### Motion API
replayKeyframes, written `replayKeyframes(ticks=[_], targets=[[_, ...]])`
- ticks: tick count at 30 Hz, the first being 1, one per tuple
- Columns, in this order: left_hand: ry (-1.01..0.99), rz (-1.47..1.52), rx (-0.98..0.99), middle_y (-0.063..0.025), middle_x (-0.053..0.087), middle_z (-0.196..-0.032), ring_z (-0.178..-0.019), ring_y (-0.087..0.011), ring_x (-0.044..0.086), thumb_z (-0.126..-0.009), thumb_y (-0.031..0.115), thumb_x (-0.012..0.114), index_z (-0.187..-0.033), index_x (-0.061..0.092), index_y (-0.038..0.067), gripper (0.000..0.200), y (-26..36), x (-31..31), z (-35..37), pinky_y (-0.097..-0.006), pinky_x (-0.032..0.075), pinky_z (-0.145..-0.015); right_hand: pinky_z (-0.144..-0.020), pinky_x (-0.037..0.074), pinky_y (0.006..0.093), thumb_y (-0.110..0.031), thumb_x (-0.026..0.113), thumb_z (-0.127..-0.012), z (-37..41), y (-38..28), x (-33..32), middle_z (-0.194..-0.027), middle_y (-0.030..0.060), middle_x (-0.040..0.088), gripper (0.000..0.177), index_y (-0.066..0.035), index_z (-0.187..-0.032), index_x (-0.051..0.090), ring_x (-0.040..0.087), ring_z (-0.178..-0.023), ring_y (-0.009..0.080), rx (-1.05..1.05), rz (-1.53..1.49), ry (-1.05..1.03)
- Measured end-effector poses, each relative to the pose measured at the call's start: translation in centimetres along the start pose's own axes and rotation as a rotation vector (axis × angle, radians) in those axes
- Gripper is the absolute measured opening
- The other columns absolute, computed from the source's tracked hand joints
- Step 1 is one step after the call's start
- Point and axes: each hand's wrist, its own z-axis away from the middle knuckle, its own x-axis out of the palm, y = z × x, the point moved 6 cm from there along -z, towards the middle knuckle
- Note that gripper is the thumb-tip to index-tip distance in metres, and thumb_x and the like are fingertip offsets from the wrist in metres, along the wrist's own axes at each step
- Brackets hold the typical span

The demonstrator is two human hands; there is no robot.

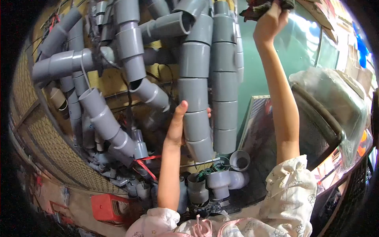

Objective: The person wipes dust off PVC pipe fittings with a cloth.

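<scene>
We have a column of grey pipe fittings [193, 91] hanging in front of us, long axis near upright, leaning slightly right toward its lower end. Left hand [176, 126] is the nearer one: wrapped round the lower part, thumb along the left edge, fingertips just showing past the right edge. Right hand [272, 21] is well apart, up and to the right, beyond the second column [225, 85] that hangs just beside the first; we see it gripping a dark crumpled cloth [258, 12], cut by the top edge, in front of the green panel [254, 59]. Labels: we can't read any brand or writing on the fittings; only small printed figures on the sleeve [292, 189], no legible text.
</scene>
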Motion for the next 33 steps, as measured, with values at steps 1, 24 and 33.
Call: replayKeyframes(ticks=[1,24,33], targets=[[-0.001,-0.009,-0.001,-0.0128,0.057,-0.092,-0.083,-0.0175,0.057,-0.069,0.064,0.048,-0.106,0.048,-0.001,0.075,0.1,-0.2,0.0,-0.0289,0.047,-0.072,-0.063,0.041,0.0296,-0.017,0.042,-0.086,0.1,0.3,0.6,-0.080,0.0084,0.056,0.022,0.002,-0.091,0.052,0.049,-0.070,0.0177,0.102,0.007,-0.051],[0.089,-0.068,0.086,-0.0134,0.058,-0.090,-0.079,-0.0173,0.058,-0.074,0.058,0.048,-0.104,0.049,-0.003,0.068,-0.4,-0.6,-0.3,-0.0278,0.048,-0.068,-0.057,0.038,0.0401,-0.011,0.047,-0.069,5.5,-3.0,5.9,-0.060,0.0205,0.046,0.018,0.002,-0.058,0.044,0.047,-0.062,0.0365,-0.305,0.303,-0.960],[0.103,-0.115,0.134,-0.0126,0.058,-0.088,-0.079,-0.0160,0.058,-0.075,0.055,0.049,-0.100,0.051,-0.003,0.063,-0.3,-0.4,-0.6,-0.0272,0.047,-0.067,-0.055,0.039,0.0332,-0.008,0.043,-0.074,3.5,-3.0,4.9,-0.062,0.0114,0.049,0.013,0.003,-0.071,0.049,0.049,-0.058,0.0221,-0.251,0.216,-0.802]])
